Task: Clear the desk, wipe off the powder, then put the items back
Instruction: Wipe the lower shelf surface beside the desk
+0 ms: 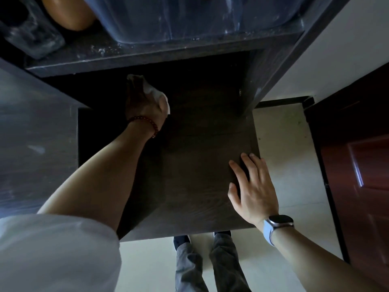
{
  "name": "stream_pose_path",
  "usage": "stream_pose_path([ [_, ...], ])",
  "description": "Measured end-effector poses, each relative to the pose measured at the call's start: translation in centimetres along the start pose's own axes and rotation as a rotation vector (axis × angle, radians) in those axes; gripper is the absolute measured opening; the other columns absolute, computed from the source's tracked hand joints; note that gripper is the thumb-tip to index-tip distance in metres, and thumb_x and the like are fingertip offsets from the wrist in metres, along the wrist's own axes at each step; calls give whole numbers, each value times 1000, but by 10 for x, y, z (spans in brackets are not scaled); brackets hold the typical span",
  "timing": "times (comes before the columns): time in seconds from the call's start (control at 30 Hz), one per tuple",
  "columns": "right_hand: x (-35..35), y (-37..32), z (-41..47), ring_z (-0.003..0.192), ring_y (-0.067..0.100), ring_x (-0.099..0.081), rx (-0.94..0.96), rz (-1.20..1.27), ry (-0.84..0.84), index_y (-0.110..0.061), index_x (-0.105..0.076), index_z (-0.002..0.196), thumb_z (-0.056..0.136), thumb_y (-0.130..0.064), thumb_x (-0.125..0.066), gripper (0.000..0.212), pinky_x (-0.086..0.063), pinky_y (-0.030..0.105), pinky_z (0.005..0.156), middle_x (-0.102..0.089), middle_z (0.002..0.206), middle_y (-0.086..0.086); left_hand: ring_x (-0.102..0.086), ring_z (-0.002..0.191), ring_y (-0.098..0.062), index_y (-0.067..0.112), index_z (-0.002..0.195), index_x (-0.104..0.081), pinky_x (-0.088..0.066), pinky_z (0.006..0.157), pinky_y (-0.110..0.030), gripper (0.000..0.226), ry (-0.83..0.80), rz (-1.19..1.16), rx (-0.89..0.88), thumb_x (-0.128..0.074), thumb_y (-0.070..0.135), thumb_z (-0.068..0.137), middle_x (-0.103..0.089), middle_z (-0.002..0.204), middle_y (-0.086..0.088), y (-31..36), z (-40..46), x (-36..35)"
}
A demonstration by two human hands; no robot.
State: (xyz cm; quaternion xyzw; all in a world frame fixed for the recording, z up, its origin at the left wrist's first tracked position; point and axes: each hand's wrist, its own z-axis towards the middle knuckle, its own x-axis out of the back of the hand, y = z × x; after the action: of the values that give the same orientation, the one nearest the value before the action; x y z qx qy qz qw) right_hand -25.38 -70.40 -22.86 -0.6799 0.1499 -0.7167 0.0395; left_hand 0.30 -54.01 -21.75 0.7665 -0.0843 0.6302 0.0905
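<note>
My left hand (pixel 143 102) is closed on a white tissue (pixel 156 93) and presses it on the dark wooden desk (pixel 200 144), deep under a shelf. My right hand (pixel 252 186) lies flat with fingers spread near the desk's right edge and holds nothing. White powder streaks the shelf (pixel 126 53) above. On that shelf stand a blue translucent water jug (pixel 189 17), an orange-brown rounded vessel (pixel 67 13) and a clear glass jar (pixel 31 36).
A grey panel (pixel 35 144) rises on the left. A reddish-brown door (pixel 357 165) stands at the right, beyond a strip of pale tiled floor (pixel 284 144). My legs and shoes (pixel 206 260) show below the desk's front edge.
</note>
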Motion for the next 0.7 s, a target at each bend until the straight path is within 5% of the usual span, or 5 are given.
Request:
stream_pose_path([
  [0.33,-2,1,-1,122,35,-37,7,4,18,-9,-54,121,82,-28,-45,44,-29,49,107,-52,126,22,-14,136,-44,-10,138,-13,-12,114,-46,75,-96,196,51,-21,48,90,-16,144,-35,16,-13,6],
  [0.5,-1,0,0,121,36,-37,13,-5,10,-8,-54,121,83,-28,-45,44,-29,50,106,-52,126,23,2,139,-42,3,143,1,1,114,-47,71,-177,72,67,-19,48,92,4,152,-25,17,-47,-2],
  [0.7,-1,1,1,122,35,-37,18,3,6,-9,-54,121,82,-29,-45,45,-25,49,108,-52,126,23,7,141,-36,16,145,3,-2,114,-49,62,-140,-11,-231,-26,38,95,5,156,-8,72,-23,1],
])
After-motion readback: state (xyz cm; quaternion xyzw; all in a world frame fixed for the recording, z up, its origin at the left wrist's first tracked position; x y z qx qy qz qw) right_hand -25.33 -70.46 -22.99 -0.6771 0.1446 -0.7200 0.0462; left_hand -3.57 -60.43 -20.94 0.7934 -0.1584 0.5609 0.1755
